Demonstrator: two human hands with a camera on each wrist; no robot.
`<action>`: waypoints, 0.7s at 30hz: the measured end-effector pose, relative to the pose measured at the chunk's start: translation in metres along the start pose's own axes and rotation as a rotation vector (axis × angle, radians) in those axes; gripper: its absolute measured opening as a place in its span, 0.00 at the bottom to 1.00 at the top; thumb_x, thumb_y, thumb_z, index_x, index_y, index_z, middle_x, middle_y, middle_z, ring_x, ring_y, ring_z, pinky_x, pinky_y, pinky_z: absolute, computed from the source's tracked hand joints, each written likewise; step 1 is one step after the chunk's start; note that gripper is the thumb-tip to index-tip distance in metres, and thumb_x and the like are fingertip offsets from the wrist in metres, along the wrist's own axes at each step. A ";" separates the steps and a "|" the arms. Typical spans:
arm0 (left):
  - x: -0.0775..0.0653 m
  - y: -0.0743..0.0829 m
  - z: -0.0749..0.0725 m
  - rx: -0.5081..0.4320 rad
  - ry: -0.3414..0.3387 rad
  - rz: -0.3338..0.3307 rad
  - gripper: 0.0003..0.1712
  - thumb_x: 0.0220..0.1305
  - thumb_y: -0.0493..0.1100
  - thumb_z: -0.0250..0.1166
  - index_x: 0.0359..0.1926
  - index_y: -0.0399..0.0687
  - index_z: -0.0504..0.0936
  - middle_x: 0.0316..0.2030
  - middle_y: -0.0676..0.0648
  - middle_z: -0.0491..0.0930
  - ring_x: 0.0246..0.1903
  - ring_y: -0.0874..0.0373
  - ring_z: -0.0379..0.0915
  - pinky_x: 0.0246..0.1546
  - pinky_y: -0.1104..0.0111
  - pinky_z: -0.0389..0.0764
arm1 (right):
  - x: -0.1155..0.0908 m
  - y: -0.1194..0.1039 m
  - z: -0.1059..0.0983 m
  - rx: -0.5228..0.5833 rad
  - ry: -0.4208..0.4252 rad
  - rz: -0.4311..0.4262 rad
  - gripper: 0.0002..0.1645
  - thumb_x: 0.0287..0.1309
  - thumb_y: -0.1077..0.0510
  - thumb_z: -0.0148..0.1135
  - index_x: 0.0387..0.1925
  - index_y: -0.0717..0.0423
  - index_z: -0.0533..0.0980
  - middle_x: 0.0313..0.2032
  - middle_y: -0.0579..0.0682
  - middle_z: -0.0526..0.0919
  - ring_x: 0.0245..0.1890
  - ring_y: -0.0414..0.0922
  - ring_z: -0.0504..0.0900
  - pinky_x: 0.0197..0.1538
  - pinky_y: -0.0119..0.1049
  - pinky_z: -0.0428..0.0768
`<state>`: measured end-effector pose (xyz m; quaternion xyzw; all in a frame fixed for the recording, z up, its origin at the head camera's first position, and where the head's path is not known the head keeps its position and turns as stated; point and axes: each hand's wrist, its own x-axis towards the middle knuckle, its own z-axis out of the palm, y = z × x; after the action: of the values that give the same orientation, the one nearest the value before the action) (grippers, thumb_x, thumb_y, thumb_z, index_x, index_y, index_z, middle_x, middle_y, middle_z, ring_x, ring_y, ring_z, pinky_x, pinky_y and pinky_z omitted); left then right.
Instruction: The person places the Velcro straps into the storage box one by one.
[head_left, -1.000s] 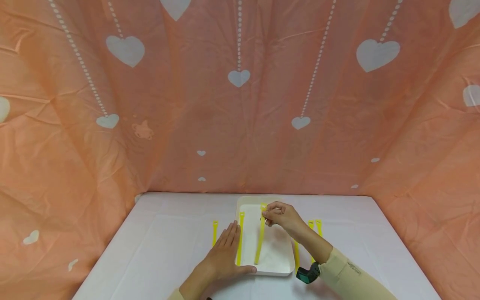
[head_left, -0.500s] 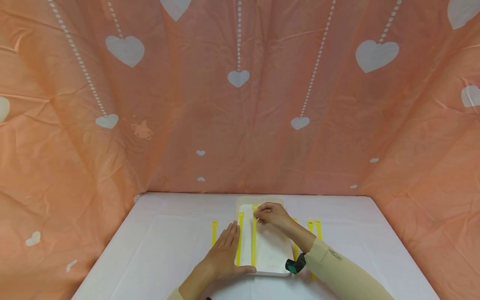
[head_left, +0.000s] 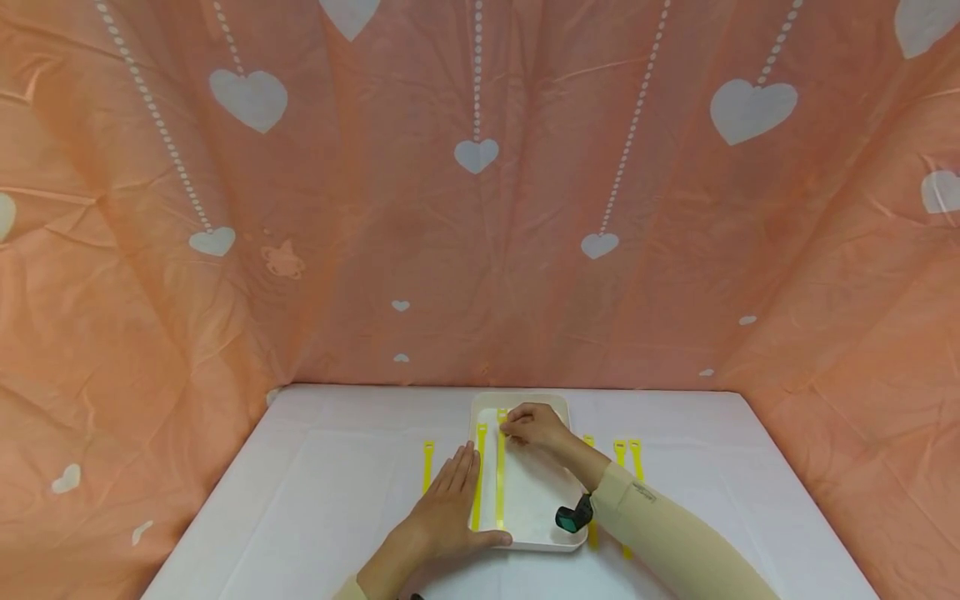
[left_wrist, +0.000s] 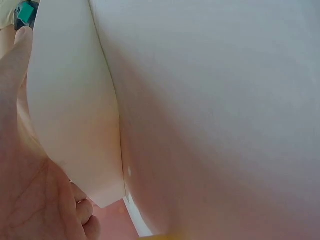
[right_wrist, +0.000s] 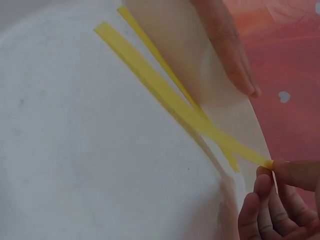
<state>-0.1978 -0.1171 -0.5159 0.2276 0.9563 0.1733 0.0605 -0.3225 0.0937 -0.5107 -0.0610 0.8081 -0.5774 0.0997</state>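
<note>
My right hand (head_left: 538, 425) pinches the slotted head end of a yellow cable tie (head_left: 500, 492) between thumb and finger. The tie hangs over the white tray (head_left: 536, 548); in the right wrist view its tail (right_wrist: 130, 55) lies low over the tray floor while the pinched end is raised. Left of it a second yellow tie (head_left: 477, 492) lies along the tray's left side. My left hand (head_left: 447, 508), fingers straight, rests against the tray's left wall (left_wrist: 75, 110), its thumb along the near edge.
Outside the tray, one yellow tie (head_left: 428, 467) lies to the left, partly behind my left hand. Several more, such as this tie (head_left: 636, 458), lie to the right, partly under my right forearm. A pink curtain (head_left: 480, 275) with hearts encloses the white table (head_left: 337, 450).
My right hand has moved left with the pinched cable tie, bringing it beside the one in the tray and straightening its slant. My left hand has stayed in place.
</note>
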 end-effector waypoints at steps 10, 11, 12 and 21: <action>-0.001 -0.001 0.001 0.003 0.015 -0.001 0.76 0.59 0.82 0.66 0.84 0.32 0.49 0.86 0.34 0.43 0.85 0.40 0.38 0.83 0.46 0.50 | 0.009 0.005 0.010 -0.028 0.002 0.005 0.08 0.60 0.67 0.76 0.37 0.64 0.82 0.27 0.48 0.87 0.24 0.37 0.81 0.30 0.27 0.80; -0.001 0.000 0.001 0.007 0.009 -0.006 0.76 0.59 0.82 0.66 0.85 0.32 0.48 0.86 0.35 0.42 0.85 0.40 0.38 0.83 0.46 0.50 | 0.009 0.005 0.011 -0.032 -0.002 0.000 0.07 0.60 0.67 0.75 0.37 0.65 0.82 0.27 0.48 0.87 0.24 0.37 0.81 0.30 0.27 0.80; -0.001 0.000 0.000 0.003 0.008 -0.010 0.76 0.58 0.82 0.67 0.85 0.32 0.49 0.86 0.35 0.42 0.85 0.40 0.38 0.83 0.46 0.50 | 0.009 0.005 0.012 -0.036 -0.005 -0.006 0.07 0.60 0.68 0.75 0.37 0.65 0.82 0.27 0.48 0.86 0.23 0.37 0.81 0.29 0.27 0.80; -0.002 0.002 0.000 0.011 -0.007 -0.026 0.76 0.58 0.83 0.66 0.85 0.33 0.48 0.86 0.36 0.41 0.85 0.42 0.37 0.83 0.46 0.50 | 0.011 0.006 0.014 -0.029 -0.018 -0.008 0.07 0.62 0.69 0.74 0.36 0.65 0.81 0.25 0.49 0.86 0.22 0.38 0.80 0.27 0.28 0.78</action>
<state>-0.1950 -0.1161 -0.5149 0.2159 0.9599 0.1663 0.0650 -0.3300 0.0803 -0.5222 -0.0707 0.8153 -0.5652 0.1040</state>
